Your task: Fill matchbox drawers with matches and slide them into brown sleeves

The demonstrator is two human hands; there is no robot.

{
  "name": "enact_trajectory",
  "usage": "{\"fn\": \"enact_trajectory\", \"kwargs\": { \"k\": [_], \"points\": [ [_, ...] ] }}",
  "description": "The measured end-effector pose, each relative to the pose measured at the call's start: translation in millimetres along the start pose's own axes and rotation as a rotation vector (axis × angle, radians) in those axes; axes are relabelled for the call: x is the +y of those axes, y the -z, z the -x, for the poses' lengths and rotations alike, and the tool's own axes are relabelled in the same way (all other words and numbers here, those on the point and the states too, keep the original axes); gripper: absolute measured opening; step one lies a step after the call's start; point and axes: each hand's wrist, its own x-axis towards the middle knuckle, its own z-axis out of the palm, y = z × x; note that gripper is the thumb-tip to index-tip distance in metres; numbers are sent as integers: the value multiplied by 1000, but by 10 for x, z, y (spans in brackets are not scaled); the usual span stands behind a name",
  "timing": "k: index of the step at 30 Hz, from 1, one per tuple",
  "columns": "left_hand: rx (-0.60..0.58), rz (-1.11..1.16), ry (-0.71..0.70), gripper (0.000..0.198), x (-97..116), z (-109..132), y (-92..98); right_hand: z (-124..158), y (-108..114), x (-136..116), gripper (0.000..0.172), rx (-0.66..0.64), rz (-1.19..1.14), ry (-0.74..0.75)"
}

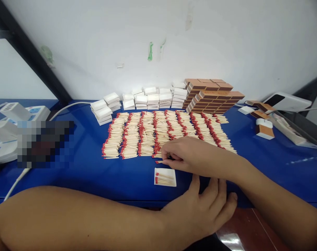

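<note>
My right hand (187, 153) is closed in a pinch at the front of the match rows, with a couple of matches (159, 161) showing red heads at its fingertips. My left hand (200, 209) is open at the table's front edge, under my right wrist, its fingers spread and holding nothing. Just left of it lies a white matchbox tray (174, 178) with several red-headed matches (165, 180) inside. Behind my right hand, loose matches (129, 136) lie in several long rows, partly covered by that hand.
Stacked white trays (148, 99) and a pile of brown matchbox sleeves (213, 94) stand against the wall. Power strips (35, 113) and a blurred-out dark object (48, 143) are on the left. At right lie loose boxes (265, 130) and a white device (289, 101).
</note>
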Motion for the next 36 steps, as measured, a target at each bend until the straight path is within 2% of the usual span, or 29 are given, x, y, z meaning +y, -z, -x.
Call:
{"fn": "enact_trajectory", "kwargs": {
  "k": [5, 9, 17, 23, 27, 31, 36],
  "points": [
    [-15, 6, -11, 57, -5, 5, 12, -13, -61, 58, 15, 8, 28, 23],
    [33, 26, 30, 56, -7, 7, 6, -24, -72, 79, 15, 29, 7, 21],
    [67, -8, 50, 56, -6, -9, -14, 10, -9, 78, 9, 202, -70, 24],
    [103, 17, 71, 54, 2, -6, -31, 1, 11, 55, 8, 197, -160, 0],
    [99, 3, 68, 54, 10, -11, -40, -21, 10, 67, 7, 221, -166, 23],
    [119, 31, 88, 53, 19, -13, -51, -31, 8, 80, 12, 301, -147, 54],
    [158, 66, 117, 51, 51, 2, -90, -23, 21, 75, 18, 368, -139, 153]
  ]
}}
